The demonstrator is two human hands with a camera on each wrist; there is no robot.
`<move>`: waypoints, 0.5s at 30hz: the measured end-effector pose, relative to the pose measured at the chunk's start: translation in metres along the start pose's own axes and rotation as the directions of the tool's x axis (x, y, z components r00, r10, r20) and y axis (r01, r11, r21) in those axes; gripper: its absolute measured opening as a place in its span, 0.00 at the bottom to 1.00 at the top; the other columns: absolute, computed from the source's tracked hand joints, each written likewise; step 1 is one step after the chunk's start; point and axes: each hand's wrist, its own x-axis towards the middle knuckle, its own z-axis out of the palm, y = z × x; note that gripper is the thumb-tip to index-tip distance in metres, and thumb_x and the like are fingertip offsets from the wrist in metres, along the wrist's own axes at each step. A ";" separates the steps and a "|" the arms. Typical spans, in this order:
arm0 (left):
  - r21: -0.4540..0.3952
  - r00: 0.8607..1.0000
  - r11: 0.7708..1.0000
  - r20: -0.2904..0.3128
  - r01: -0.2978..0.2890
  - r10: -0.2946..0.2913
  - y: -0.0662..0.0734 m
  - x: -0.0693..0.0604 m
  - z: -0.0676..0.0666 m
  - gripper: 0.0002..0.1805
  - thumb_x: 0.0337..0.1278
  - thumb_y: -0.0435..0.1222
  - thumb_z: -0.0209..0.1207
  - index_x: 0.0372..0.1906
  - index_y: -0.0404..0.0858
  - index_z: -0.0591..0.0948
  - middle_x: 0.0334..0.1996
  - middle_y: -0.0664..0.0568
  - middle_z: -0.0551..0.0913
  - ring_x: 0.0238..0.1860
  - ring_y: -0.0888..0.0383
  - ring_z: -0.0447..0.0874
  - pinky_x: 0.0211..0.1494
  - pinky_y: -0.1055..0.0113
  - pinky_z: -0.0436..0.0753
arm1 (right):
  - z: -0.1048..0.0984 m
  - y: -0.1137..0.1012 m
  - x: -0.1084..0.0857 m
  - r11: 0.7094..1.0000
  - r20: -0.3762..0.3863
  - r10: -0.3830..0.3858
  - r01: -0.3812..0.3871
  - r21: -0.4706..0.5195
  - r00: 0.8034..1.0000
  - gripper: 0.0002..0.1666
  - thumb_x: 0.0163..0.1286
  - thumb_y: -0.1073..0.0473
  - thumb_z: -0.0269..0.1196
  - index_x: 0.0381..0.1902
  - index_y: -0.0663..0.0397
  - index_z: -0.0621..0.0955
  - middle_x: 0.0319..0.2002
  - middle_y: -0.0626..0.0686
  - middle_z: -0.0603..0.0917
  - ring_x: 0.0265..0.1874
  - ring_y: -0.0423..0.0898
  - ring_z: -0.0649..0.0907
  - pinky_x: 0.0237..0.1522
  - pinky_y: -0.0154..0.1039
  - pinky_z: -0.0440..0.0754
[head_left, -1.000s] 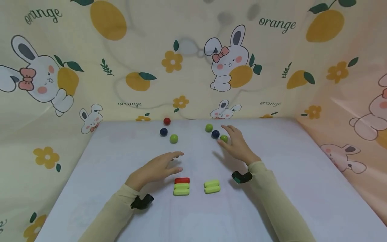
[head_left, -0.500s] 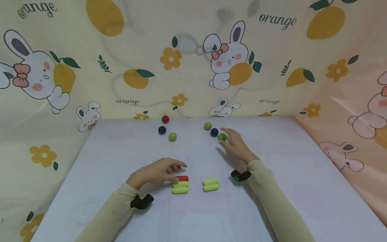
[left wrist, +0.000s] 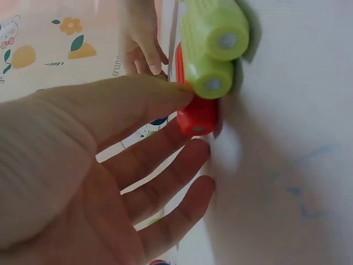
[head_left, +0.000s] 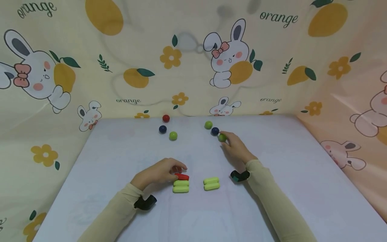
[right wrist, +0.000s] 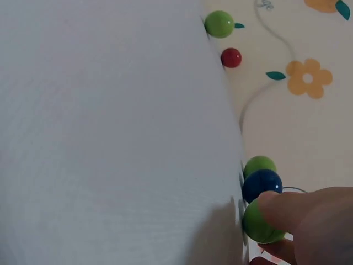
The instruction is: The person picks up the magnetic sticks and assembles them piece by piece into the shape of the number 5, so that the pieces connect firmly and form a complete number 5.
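The left hand pinches the red stick between thumb and fingers; it lies slightly tilted behind two light-green sticks. In the left wrist view the thumb is against the red stick, beside the green ones. On the right, the right hand has thumb and finger around a green ball, next to a dark blue ball. The right wrist view shows the thumb on that green ball, touching the blue one.
Two more light-green sticks lie side by side between the arms. Behind them stand another green ball and, farther left, a red ball, a dark blue ball and a green ball. A patterned cloth rises behind the white table.
The left hand has come down and nearer to the red stick, which now sits tilted in its grip. The right hand's thumb and finger have closed around the green ball.
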 end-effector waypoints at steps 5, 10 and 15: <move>0.047 0.999 0.999 -0.051 0.005 -0.003 -0.001 0.001 0.007 0.17 0.61 0.29 0.65 0.55 0.38 0.85 0.45 0.52 0.86 0.44 0.59 0.79 0.52 0.62 0.82 | -0.001 -0.001 -0.002 1.000 -0.019 0.011 -0.011 -0.007 1.000 0.30 0.75 0.64 0.57 0.74 0.56 0.68 0.70 0.65 0.72 0.72 0.63 0.69 0.74 0.60 0.64; 0.058 0.997 0.998 -0.080 0.018 -0.013 -0.004 0.001 0.010 0.15 0.62 0.30 0.65 0.54 0.37 0.86 0.46 0.51 0.86 0.46 0.59 0.79 0.55 0.60 0.81 | -0.002 -0.004 -0.003 1.000 -0.039 0.004 -0.005 -0.023 0.999 0.29 0.74 0.65 0.59 0.72 0.57 0.70 0.68 0.65 0.75 0.70 0.64 0.72 0.73 0.61 0.66; 0.006 0.996 0.999 -0.086 0.034 -0.033 -0.006 0.002 0.010 0.14 0.64 0.31 0.64 0.53 0.38 0.86 0.44 0.53 0.84 0.45 0.60 0.78 0.53 0.61 0.80 | 0.000 -0.002 -0.003 1.000 -0.057 0.002 -0.003 -0.025 0.998 0.28 0.75 0.64 0.59 0.70 0.57 0.71 0.68 0.64 0.76 0.70 0.64 0.73 0.72 0.61 0.67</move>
